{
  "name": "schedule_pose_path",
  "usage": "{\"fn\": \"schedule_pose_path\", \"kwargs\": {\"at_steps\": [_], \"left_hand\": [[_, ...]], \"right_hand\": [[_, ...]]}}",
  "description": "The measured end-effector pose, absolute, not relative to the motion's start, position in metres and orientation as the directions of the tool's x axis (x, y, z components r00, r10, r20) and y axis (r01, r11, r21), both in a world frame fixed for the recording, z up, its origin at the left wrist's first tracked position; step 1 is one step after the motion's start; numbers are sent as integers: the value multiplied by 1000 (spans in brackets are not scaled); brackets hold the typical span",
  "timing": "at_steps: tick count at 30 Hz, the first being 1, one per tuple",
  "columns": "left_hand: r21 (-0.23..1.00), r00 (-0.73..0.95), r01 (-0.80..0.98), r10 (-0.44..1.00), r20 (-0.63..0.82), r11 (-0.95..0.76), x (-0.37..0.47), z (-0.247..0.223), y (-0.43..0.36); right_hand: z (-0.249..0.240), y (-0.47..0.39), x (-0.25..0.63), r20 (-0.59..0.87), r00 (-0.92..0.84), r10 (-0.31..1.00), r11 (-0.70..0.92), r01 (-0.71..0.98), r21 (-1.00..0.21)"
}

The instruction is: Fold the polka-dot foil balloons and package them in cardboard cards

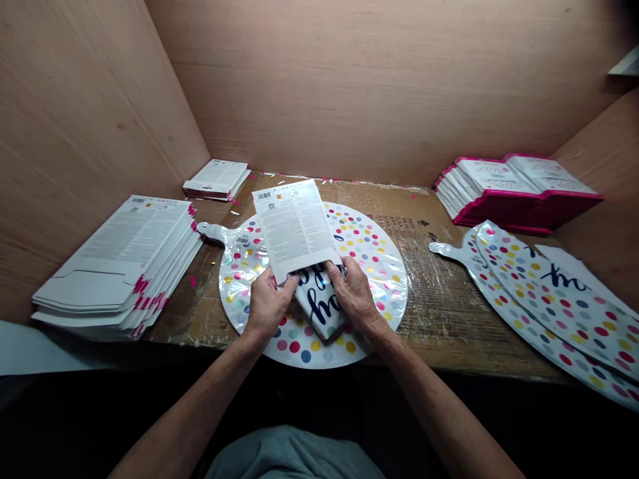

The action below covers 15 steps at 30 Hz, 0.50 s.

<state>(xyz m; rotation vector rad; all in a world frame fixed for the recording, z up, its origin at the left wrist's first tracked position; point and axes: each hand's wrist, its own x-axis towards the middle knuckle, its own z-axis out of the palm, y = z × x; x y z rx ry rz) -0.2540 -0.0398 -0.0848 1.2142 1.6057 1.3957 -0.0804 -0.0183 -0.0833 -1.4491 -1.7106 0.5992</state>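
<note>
A white printed paper packet (298,229) with a barcode and small text is held in front of me, above the table. My left hand (268,304) is closed on its lower left corner, thumb on top. At the packet's lower edge is a folded foil balloon (319,307), silvery white with dark blue lettering; its upper end is hidden by the packet. My right hand (355,294) is closed at the balloon's right side, its thumb by the packet's edge. Beneath both hands, a round dotted foil balloon (387,273) lies flat, its neck pointing left.
Stacked printed packets (124,246) stand at left, with a smaller stack (217,176) behind. Pink-edged packets (514,189) sit at back right. More dotted foil balloons (559,313) overlap at right, past the table's front edge. Wooden panels (349,86) enclose the brown table (424,326).
</note>
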Motion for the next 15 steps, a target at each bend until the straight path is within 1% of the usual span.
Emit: {"fn": "schedule_pose_path", "kwargs": {"at_steps": [1,2,4,6,7,9,10,12,13,15], "left_hand": [[982,-387,189,920,66,9,-252,-87,-37],[984,-434,179,899,59,21,-250,-89,-36],[984,-470,176,881,59,28,-248,-86,-38],[993,-394,120,918,42,6,-247,-79,-48],[999,-314,41,949,25,-12,-246,-75,-55],[976,-117,-216,993,-4,-21,-246,-66,-66],[933,-29,-359,1000,-8,-3,-245,-62,-69],[816,72,-576,997,-1,43,-244,-55,-69],[767,104,-638,995,-7,72,-242,-52,-67],[706,171,-693,985,-35,146,-238,-50,-60]], "right_hand": [[-83,-27,-79,336,-78,939,314,599,-737],[-84,-37,-77,415,-156,896,416,618,-667],[-85,-61,-74,551,-340,762,616,643,-455],[-88,-82,-70,632,-464,621,733,629,-258],[-90,-88,-67,668,-484,565,766,609,-206],[-91,-93,-63,722,-495,484,824,535,-186],[-91,-93,-61,733,-502,459,850,488,-198],[-88,-89,-57,729,-533,429,883,419,-213],[-86,-87,-57,718,-555,420,890,405,-208],[-82,-84,-60,697,-583,418,889,419,-183]]}}
